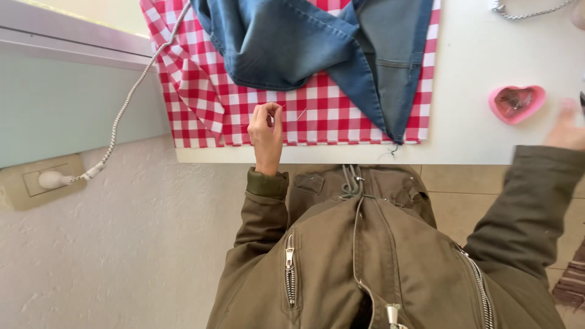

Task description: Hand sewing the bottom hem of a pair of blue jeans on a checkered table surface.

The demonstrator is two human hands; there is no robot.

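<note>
My left hand [266, 129] rests on a red-and-white checked cloth [317, 119] near the table's front edge. Its fingertips are pinched together on a thin thread [300, 114] that runs out to the right over the cloth. A blue denim garment [304, 42] lies crumpled on the cloth further back, one point of it reaching the front right corner. My right hand [565, 131] is blurred at the far right edge, on the white table [469, 122] just beside a pink heart-shaped box [517, 103]. Whether it holds anything is unclear. Both sleeves are olive green.
A braided white cable [125, 103] runs from under the denim down to a plug in a wall socket [52, 180] at the left. A metal chain [527, 12] lies at the table's back right. The floor below is tiled, and a striped rug's edge [573, 283] shows.
</note>
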